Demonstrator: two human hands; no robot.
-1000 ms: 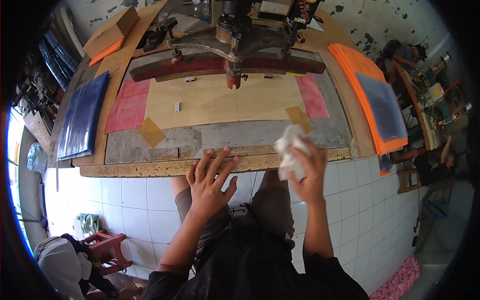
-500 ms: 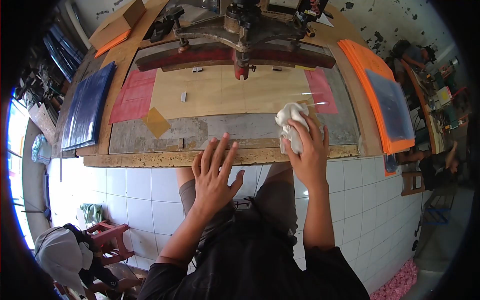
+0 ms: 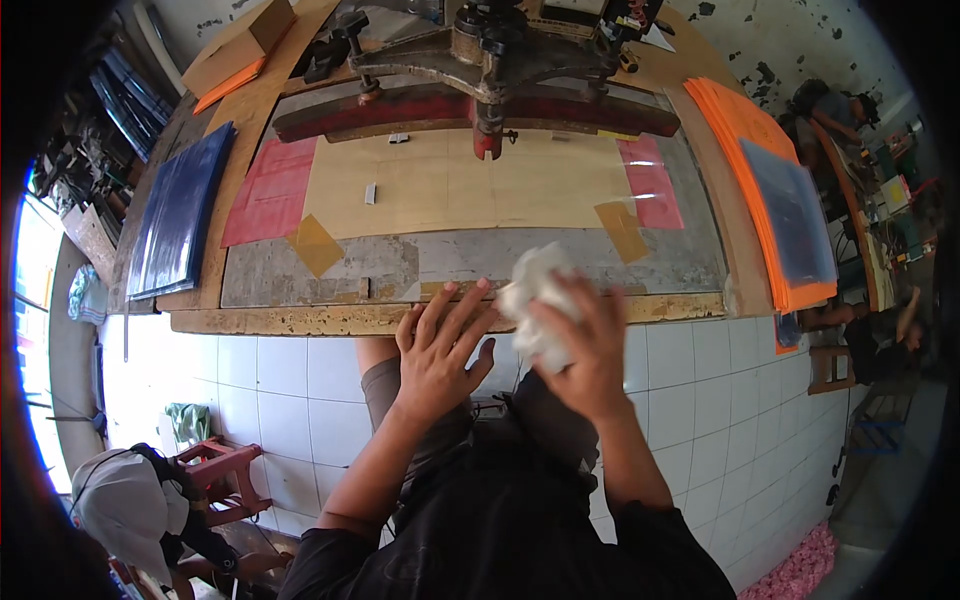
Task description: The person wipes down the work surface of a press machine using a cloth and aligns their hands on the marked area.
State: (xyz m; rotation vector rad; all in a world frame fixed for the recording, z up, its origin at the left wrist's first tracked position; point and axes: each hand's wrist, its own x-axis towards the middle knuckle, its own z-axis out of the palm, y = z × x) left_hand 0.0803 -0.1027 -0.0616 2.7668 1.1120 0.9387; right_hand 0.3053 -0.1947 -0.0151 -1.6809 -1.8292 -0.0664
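My right hand (image 3: 590, 350), slightly blurred, grips a crumpled white cloth (image 3: 540, 285) above the front edge of the table. Beside it, my left hand (image 3: 443, 345) is empty, its fingers stretched out and the tips at the wooden front edge (image 3: 280, 318). Beyond both hands lies a long yellowish sheet (image 3: 400, 205) on a grey metal plate (image 3: 380, 262). Pink pieces (image 3: 265, 190) flank the sheet at its ends, and brown tape (image 3: 316, 247) sits on its near corners. Over the sheet's far side stands a press head with a red bar (image 3: 400, 115).
Dark blue plastic sheets (image 3: 180, 215) lie at the left. Orange sheets (image 3: 740, 150) with a clear blue plastic stack (image 3: 790, 215) lie at the right. A cardboard box (image 3: 240, 45) stands far left. A person in a white cap (image 3: 120, 505) is lower left, near a red stool (image 3: 225, 475); others are far right.
My right hand has moved left and toward me with the white cloth, off the sheet's right corner. My left hand has shifted slightly right and nearer to me.
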